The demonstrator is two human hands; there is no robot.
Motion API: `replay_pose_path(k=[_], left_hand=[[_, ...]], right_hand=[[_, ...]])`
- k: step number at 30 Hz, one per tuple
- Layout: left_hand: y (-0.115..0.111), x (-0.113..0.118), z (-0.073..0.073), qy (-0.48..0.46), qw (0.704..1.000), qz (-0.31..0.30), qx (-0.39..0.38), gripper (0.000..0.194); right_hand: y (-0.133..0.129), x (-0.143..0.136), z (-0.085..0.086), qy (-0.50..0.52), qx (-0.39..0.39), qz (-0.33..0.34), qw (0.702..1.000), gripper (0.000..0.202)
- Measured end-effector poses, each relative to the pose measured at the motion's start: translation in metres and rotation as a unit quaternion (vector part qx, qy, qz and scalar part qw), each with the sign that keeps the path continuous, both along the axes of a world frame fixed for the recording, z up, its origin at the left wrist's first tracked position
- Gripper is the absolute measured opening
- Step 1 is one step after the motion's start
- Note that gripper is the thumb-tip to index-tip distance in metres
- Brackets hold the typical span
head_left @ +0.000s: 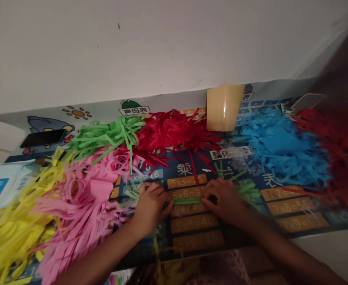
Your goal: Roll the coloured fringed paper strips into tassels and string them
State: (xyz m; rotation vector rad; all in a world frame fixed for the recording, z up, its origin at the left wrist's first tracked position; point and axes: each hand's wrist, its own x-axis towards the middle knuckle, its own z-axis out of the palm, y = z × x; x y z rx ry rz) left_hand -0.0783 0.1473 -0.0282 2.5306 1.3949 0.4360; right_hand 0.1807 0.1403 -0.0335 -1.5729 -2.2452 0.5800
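Observation:
A green fringed paper strip (187,201) stretches between my two hands, narrow and rolled-looking in the middle, with loose fringes fanning out at both ends. My left hand (154,200) is closed around its left part. Closed on the right part is my right hand (223,198), a short distance away. Both fingertips bend over the paper, so the exact grip is partly hidden. Beneath lies a dark blue mat (196,225) printed with times tables. Left of my left hand spreads a pile of pink fringed paper (95,192).
Around the mat lie heaps of yellow (25,227), green (108,134), red (174,132) and blue (283,144) fringed paper, plus dark red fringes (337,166). A yellow cup (224,109) stands by the wall (162,47). A phone (43,138) and wipes pack (4,190) are at left.

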Motion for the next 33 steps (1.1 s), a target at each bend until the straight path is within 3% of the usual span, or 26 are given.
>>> replay_pose_path(k=[3, 6, 9, 13, 20, 23, 25, 27, 30, 33], left_hand=[[0.0, 0.0, 0.0, 0.015, 1.0, -0.006, 0.012, 0.016], [-0.004, -0.003, 0.0, 0.013, 0.996, -0.053, 0.068, 0.002], [-0.009, -0.003, 0.001, 0.036, 0.985, -0.114, 0.121, 0.01], [-0.014, 0.004, 0.0, 0.07, 0.983, -0.118, 0.118, 0.006], [-0.009, 0.018, 0.003, 0.082, 0.984, -0.099, 0.123, 0.017], [-0.009, 0.017, 0.004, 0.084, 0.986, -0.088, 0.116, 0.024], [-0.009, 0.014, 0.002, 0.079, 0.986, -0.089, 0.114, 0.015], [-0.009, 0.009, -0.001, 0.054, 0.988, -0.093, 0.11, 0.002], [-0.009, 0.001, -0.001, -0.001, 0.993, -0.077, 0.086, 0.007], [-0.009, -0.001, 0.001, -0.044, 0.998, -0.037, 0.027, 0.008]], right_hand=[[-0.001, 0.0, 0.002, -0.019, 0.023, 0.008, 1.0, 0.01], [-0.004, 0.003, 0.003, -0.012, 0.131, 0.069, 0.989, 0.007], [-0.01, 0.004, 0.002, -0.035, 0.222, 0.147, 0.963, 0.008], [-0.011, -0.001, -0.002, -0.114, 0.241, 0.211, 0.94, 0.009], [0.002, -0.017, 0.005, -0.105, 0.196, 0.148, 0.964, 0.009], [-0.002, -0.028, 0.006, -0.117, 0.217, 0.154, 0.957, 0.003], [-0.006, -0.031, 0.0, -0.12, 0.24, 0.166, 0.949, 0.005], [-0.008, -0.026, -0.008, -0.105, 0.252, 0.173, 0.946, 0.008], [-0.009, -0.01, -0.018, -0.054, 0.236, 0.13, 0.961, 0.006], [-0.008, 0.001, -0.016, -0.018, 0.178, 0.077, 0.981, 0.006]])
